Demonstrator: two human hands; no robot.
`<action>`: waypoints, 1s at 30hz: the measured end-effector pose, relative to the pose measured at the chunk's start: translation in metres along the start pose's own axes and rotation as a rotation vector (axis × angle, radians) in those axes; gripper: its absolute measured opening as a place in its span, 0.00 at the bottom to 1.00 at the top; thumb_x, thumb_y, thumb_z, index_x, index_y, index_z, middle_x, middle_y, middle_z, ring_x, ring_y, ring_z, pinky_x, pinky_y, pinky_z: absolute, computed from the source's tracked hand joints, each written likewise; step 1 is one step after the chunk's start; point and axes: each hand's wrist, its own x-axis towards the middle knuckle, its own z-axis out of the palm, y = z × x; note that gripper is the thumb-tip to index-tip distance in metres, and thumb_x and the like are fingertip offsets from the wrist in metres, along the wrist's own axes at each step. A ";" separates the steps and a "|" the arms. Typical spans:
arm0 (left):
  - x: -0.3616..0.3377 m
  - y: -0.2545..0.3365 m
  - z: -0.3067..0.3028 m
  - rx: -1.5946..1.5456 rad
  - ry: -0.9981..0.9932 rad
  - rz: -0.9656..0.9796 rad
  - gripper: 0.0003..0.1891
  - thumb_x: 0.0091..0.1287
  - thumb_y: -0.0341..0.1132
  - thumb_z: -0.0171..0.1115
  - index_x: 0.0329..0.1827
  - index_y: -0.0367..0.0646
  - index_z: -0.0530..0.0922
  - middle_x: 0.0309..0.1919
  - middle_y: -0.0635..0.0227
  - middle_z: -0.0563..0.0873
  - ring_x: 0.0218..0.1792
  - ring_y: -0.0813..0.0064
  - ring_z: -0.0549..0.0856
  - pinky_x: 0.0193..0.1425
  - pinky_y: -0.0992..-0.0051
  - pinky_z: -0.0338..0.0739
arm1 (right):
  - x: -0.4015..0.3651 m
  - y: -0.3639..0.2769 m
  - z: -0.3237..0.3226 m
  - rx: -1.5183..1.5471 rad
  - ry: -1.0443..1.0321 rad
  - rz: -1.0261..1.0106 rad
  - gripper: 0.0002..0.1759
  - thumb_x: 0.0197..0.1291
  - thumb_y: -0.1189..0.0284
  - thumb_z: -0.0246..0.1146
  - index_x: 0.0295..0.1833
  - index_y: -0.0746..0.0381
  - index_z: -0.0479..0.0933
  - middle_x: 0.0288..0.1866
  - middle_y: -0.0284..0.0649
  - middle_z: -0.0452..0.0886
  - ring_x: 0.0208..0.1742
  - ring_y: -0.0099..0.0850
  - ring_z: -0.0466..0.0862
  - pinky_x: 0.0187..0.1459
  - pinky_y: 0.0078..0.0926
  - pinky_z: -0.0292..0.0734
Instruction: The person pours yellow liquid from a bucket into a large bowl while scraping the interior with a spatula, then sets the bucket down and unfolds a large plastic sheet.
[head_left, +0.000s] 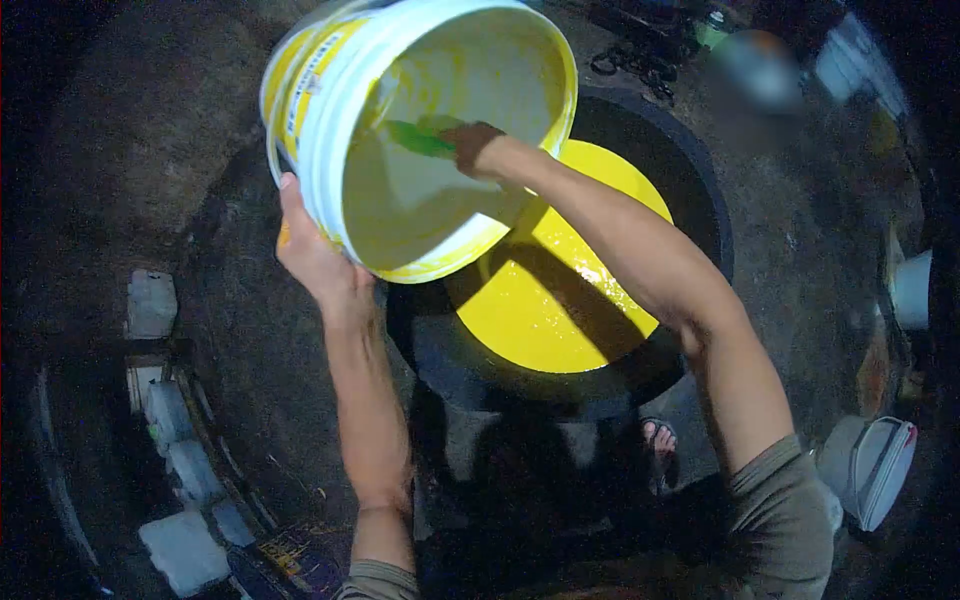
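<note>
Scraping step, I reckon, top center: my left hand [320, 258] grips the tilted bucket [330, 130], right hand [480, 150] clenches a green scraper [418, 139]. Next stroke needs steady tilt.

A single camera worn on the head looks forward and steeply down, so that both arms [365, 420] run up the view from its lower edge, olive sleeves [785, 520] first. The left hand [318, 255] and right hand [478, 150] are fairly close to the lens, with the bucket [325, 170] nearer to it than the round black tub [705, 205] below. The floor [250, 330] and a sandalled foot [661, 440] lie farther off, seen almost from straight above. The view is very wide: outlines curve toward the margins and the corners fall dark
</note>
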 end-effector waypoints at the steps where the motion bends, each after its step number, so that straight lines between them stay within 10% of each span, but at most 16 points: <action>1: 0.001 -0.001 -0.002 -0.006 -0.020 -0.010 0.21 0.77 0.44 0.53 0.57 0.32 0.78 0.46 0.59 0.86 0.41 0.68 0.88 0.44 0.68 0.85 | 0.002 -0.008 -0.011 0.065 -0.107 -0.014 0.29 0.58 0.76 0.55 0.68 0.61 0.69 0.46 0.64 0.82 0.49 0.55 0.84 0.51 0.51 0.79; 13: 0.001 -0.005 -0.017 0.010 -0.120 -0.015 0.20 0.78 0.44 0.49 0.59 0.36 0.77 0.50 0.62 0.86 0.45 0.71 0.87 0.48 0.69 0.83 | 0.039 0.016 -0.021 -0.091 0.359 -0.061 0.18 0.63 0.70 0.56 0.55 0.69 0.73 0.40 0.57 0.84 0.43 0.55 0.85 0.43 0.53 0.82; 21: 0.008 -0.003 -0.022 0.033 -0.147 -0.082 0.23 0.78 0.47 0.49 0.59 0.33 0.77 0.47 0.59 0.87 0.44 0.69 0.88 0.48 0.68 0.84 | 0.040 -0.048 0.102 0.160 0.083 -0.001 0.14 0.63 0.72 0.54 0.48 0.66 0.80 0.47 0.56 0.83 0.47 0.49 0.85 0.48 0.46 0.81; 30: 0.006 -0.004 -0.021 0.022 -0.086 -0.074 0.24 0.78 0.49 0.49 0.60 0.36 0.76 0.50 0.61 0.84 0.47 0.69 0.86 0.51 0.67 0.82 | -0.055 -0.060 -0.004 0.831 -0.091 -0.015 0.15 0.66 0.68 0.54 0.52 0.64 0.77 0.34 0.50 0.82 0.34 0.40 0.83 0.36 0.40 0.78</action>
